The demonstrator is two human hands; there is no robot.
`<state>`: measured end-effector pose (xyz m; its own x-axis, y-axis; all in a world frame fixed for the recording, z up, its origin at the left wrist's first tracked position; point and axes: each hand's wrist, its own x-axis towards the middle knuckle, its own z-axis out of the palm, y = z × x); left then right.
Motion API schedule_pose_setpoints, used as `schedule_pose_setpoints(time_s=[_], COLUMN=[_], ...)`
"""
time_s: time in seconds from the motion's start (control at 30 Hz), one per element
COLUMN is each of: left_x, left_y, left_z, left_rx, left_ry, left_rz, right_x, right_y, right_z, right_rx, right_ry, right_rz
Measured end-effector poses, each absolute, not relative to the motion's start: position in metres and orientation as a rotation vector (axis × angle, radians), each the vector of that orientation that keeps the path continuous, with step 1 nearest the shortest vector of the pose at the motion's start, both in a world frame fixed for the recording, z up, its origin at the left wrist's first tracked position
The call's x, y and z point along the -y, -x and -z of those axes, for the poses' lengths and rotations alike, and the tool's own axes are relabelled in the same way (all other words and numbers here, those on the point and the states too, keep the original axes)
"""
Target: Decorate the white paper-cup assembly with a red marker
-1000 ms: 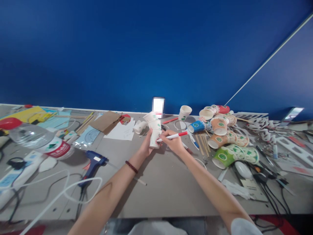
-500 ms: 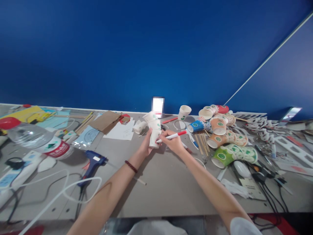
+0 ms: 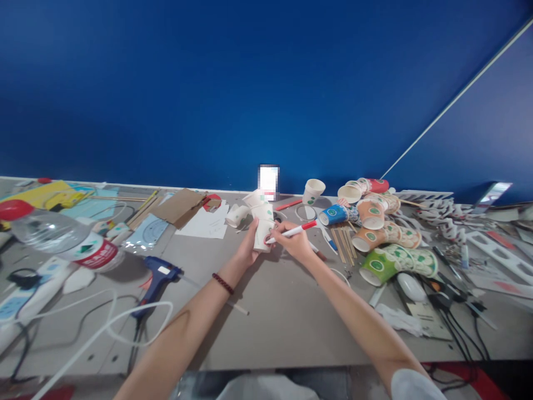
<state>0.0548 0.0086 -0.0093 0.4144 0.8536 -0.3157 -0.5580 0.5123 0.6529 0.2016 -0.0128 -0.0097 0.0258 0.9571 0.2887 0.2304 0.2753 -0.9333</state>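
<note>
The left hand's (image 3: 250, 244) fingers wrap one stack (image 3: 262, 213) of white cups, mid-view over the counter (image 3: 270, 322); I cannot tell how many cups it has. The right hand's (image 3: 293, 240) fingers pinch one marker (image 3: 300, 229), its tip at a red mark on the stack's near end. One white cup (image 3: 312, 193) stands near the wall (image 3: 191, 94). Five coloured cups (image 3: 370, 215) lie rightward: one blue, one red, two orange, one green. Leftward are one bottle (image 3: 54, 230) and one glue gun (image 3: 157, 279).

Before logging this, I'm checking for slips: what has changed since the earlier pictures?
Nothing visibly moved, was grasped or released. The left hand still holds the white, green-printed paper cups; the right hand still holds the slim white marker with a red end.
</note>
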Motion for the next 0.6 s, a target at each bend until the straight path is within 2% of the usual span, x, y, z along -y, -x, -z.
schedule_pose_setpoints(time_s=[0.23,0.47,0.6], left_x=[-0.008,-0.013,-0.014], left_y=[-0.054,-0.053,-0.052], left_z=[0.008,0.018,0.019], left_rx=[-0.685,-0.750,-0.669], left_ry=[-0.526,-0.401,-0.303], left_rz=[-0.941,-0.977,-1.023], right_x=[0.013,0.015,0.013], right_y=[-0.201,-0.202,-0.202], right_z=[0.008,-0.004,-0.004], right_rx=[1.464,1.279,1.253], right_ry=[1.170,1.211,1.206], right_rz=[-0.805,-0.596,-0.651])
